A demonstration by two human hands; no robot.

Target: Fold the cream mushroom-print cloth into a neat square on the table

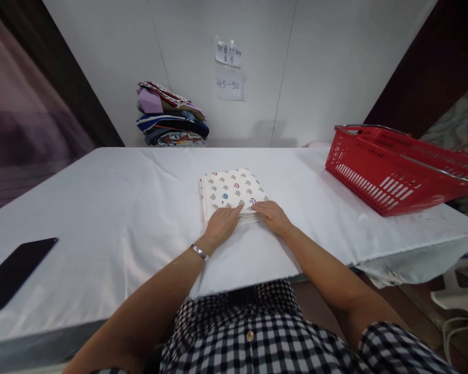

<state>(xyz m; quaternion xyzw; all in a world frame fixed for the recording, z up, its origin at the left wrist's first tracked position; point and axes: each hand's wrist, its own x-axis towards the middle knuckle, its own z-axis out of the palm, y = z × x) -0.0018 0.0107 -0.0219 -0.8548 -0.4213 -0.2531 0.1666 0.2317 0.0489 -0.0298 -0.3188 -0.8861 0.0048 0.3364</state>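
Note:
A folded cream cloth (pixel 230 189) with small grey, red and blue prints lies in the middle of the white-covered table (pixel 113 208). My left hand (pixel 221 224) rests palm down on the cloth's near edge, fingers together, a metal bracelet at the wrist. My right hand (pixel 272 215) lies flat on the same near edge, at the cloth's right corner. Both hands press on the cloth; neither grips it.
A red plastic basket (pixel 390 171) with metal handles stands at the right of the table. A stack of folded clothes (pixel 171 115) sits at the back against the white wall. A black phone (pixel 13 270) lies near the left front edge.

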